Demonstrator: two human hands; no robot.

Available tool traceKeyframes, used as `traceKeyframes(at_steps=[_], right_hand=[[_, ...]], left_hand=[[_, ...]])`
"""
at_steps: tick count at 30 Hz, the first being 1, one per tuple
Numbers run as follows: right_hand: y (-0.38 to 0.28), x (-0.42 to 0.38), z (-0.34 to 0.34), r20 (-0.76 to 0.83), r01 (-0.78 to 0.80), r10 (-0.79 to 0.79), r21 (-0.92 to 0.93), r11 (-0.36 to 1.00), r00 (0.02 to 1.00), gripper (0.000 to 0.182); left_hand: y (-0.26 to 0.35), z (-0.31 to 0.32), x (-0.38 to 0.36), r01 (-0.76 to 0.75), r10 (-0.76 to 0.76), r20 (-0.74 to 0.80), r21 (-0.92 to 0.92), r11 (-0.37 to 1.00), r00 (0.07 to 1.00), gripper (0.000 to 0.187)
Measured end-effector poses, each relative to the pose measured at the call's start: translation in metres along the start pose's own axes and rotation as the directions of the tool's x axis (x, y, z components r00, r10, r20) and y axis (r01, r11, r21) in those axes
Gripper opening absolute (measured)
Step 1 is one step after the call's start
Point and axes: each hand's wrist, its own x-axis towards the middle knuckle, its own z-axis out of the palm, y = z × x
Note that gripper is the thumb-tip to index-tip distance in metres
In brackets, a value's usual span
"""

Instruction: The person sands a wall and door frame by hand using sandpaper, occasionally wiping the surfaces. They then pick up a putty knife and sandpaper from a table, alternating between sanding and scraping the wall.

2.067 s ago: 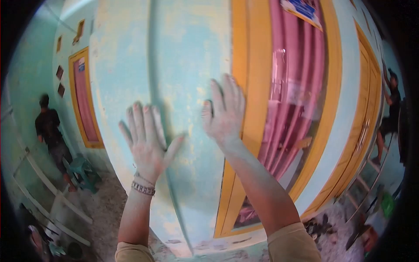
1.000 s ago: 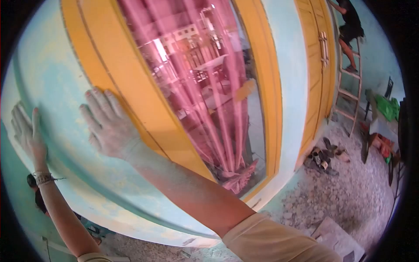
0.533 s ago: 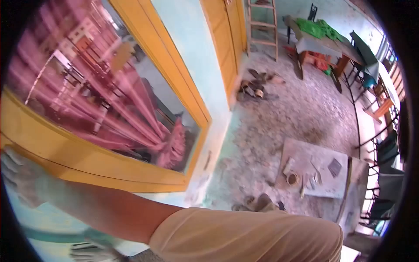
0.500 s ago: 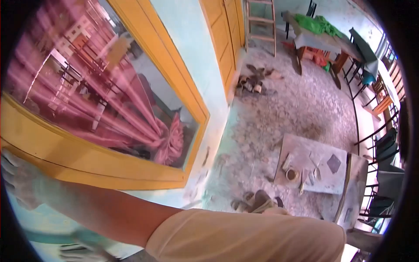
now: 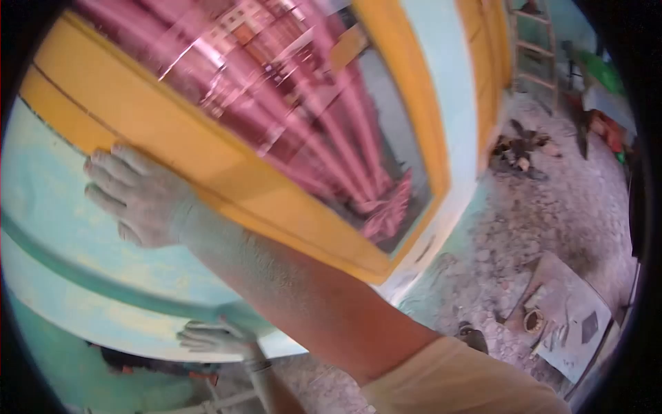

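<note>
Dusted with grey-green powder, my right hand (image 5: 138, 196) lies with fingers stretched over the lower edge of the yellow window frame (image 5: 200, 176) and the pale turquoise wall (image 5: 55, 183) below it. The powder reaches up the forearm. Lower down, my left hand (image 5: 217, 338), also powdery, has its fingers extended along the bottom of the pale wall, near a darker green band (image 5: 131, 293). Neither hand shows anything in it. Behind the window glass hangs a gathered pink curtain (image 5: 345, 131).
A dusty board (image 5: 576, 303) on the rubble-strewn floor carries a round container (image 5: 533, 320) and small tools. Farther back are a pile of dark objects (image 5: 520, 148), a wooden ladder (image 5: 534, 50) and a table with green cloth (image 5: 600, 72). A shoe (image 5: 472, 337) shows below my arm.
The view has swung left and down, so the window and floor items sit farther right. Both hands now show more fully; the right hand's fingers still lie at the frame's lower edge.
</note>
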Motion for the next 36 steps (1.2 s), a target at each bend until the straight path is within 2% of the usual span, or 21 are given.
traceKeyframes(at_steps=[3, 5, 6, 8, 10, 11, 12, 14, 15, 17, 19, 22, 25, 26, 27, 28, 29, 30, 33, 34, 36], right_hand=[[-0.012, -0.054, -0.016, 0.022, -0.069, 0.066, 0.164, 0.984, 0.998, 0.054], [-0.027, -0.103, -0.064, 0.081, -0.14, 0.122, 0.275, 0.951, 0.989, 0.052], [-0.04, -0.139, -0.095, 0.104, -0.191, 0.166, 0.305, 0.933, 0.981, 0.051], [-0.059, -0.227, -0.151, 0.353, -0.444, 0.345, 0.258, 0.858, 0.87, 0.049], [-0.084, -0.309, -0.221, 0.588, -0.735, 0.605, -0.025, 0.678, 0.538, 0.035], [-0.092, -0.338, -0.258, 0.684, -0.89, 0.708, -0.196, 0.411, 0.176, 0.03], [-0.091, -0.358, -0.297, 0.735, -0.872, 0.678, -0.352, 0.339, -0.033, 0.032], [-0.076, -0.375, -0.369, 0.676, -0.812, 0.719, -0.505, 0.293, -0.161, 0.027], [-0.063, -0.38, -0.402, 0.617, -0.75, 0.739, -0.617, 0.239, -0.272, 0.027], [-0.028, -0.348, -0.455, 0.442, -0.642, 0.834, -0.753, 0.146, -0.329, 0.026], [0.003, -0.365, -0.501, 0.061, -0.757, 0.937, -0.608, -0.239, -0.344, 0.025], [0.064, -0.396, -0.548, -0.164, -0.847, 0.96, -0.454, -0.278, -0.226, 0.029], [0.133, -0.435, -0.568, -0.071, -0.874, 0.993, -0.472, -0.119, -0.097, 0.03], [0.152, -0.42, -0.559, -0.117, -0.835, 0.97, -0.493, -0.244, -0.214, 0.03], [0.177, -0.42, -0.555, -0.002, -0.849, 0.984, -0.505, -0.156, -0.179, 0.03], [0.198, -0.417, -0.553, 0.053, -0.853, 0.953, -0.462, -0.243, -0.299, 0.03], [0.217, -0.389, -0.545, 0.137, -0.855, 0.953, -0.49, -0.172, -0.27, 0.029], [0.238, -0.387, -0.542, 0.217, -0.868, 0.94, -0.479, -0.134, -0.265, 0.028], [0.305, -0.35, -0.533, 0.382, -0.879, 0.895, -0.477, -0.023, -0.231, 0.03], [0.323, -0.334, -0.532, 0.423, -0.877, 0.878, -0.481, 0.007, -0.225, 0.031], [0.357, -0.321, -0.532, 0.432, -0.906, 0.889, -0.419, 0.052, -0.149, 0.029]], left_hand=[[0.001, -0.004, 0.082, 0.006, -0.018, -0.152, -0.08, 0.997, 0.988, 0.079], [-0.02, -0.016, 0.17, 0.043, -0.07, -0.147, -0.177, 0.983, 0.987, 0.078], [-0.055, -0.011, 0.219, -0.194, 0.177, -0.245, -0.045, 0.98, 0.953, 0.079], [-0.063, -0.001, 0.255, -0.303, 0.281, -0.301, -0.028, 0.953, 0.911, 0.08], [-0.039, -0.018, 0.244, -0.063, 0.005, -0.203, -0.279, 0.958, 0.979, 0.081], [-0.024, -0.025, 0.212, -0.025, -0.02, -0.164, -0.268, 0.963, 0.986, 0.08], [-0.006, -0.03, 0.164, 0.015, -0.049, -0.126, -0.254, 0.967, 0.991, 0.079], [0.023, -0.022, 0.072, 0.058, -0.078, -0.07, -0.253, 0.966, 0.994, 0.086], [0.044, -0.041, 0.042, 0.086, -0.097, -0.007, -0.414, 0.906, 0.995, 0.085], [0.071, -0.054, 0.012, 0.182, -0.222, 0.019, -0.645, 0.742, 0.975, 0.082], [0.1, -0.07, 0.014, 0.192, -0.254, 0.015, -0.698, 0.69, 0.967, 0.08], [0.157, -0.097, 0.036, 0.178, -0.285, -0.012, -0.754, 0.632, 0.958, 0.078], [0.23, -0.13, 0.059, 0.172, -0.299, -0.008, -0.801, 0.573, 0.954, 0.076], [0.258, -0.139, 0.065, 0.187, -0.306, 0.01, -0.81, 0.555, 0.952, 0.076], [0.289, -0.148, 0.073, 0.212, -0.308, 0.042, -0.813, 0.543, 0.95, 0.075], [0.331, -0.154, 0.08, 0.234, -0.292, 0.084, -0.815, 0.53, 0.953, 0.072], [0.372, -0.159, 0.088, 0.257, -0.276, 0.125, -0.816, 0.518, 0.953, 0.069], [0.4, -0.16, 0.099, 0.141, -0.11, 0.094, -0.794, 0.592, 0.99, 0.063], [0.519, -0.187, 0.165, -0.004, 0.141, 0.113, -0.768, 0.641, 0.983, 0.051], [0.553, -0.195, 0.187, 0.04, 0.186, 0.157, -0.858, 0.512, 0.97, 0.048], [0.605, -0.201, 0.224, 0.166, 0.332, 0.299, -0.913, 0.373, 0.895, 0.05]])
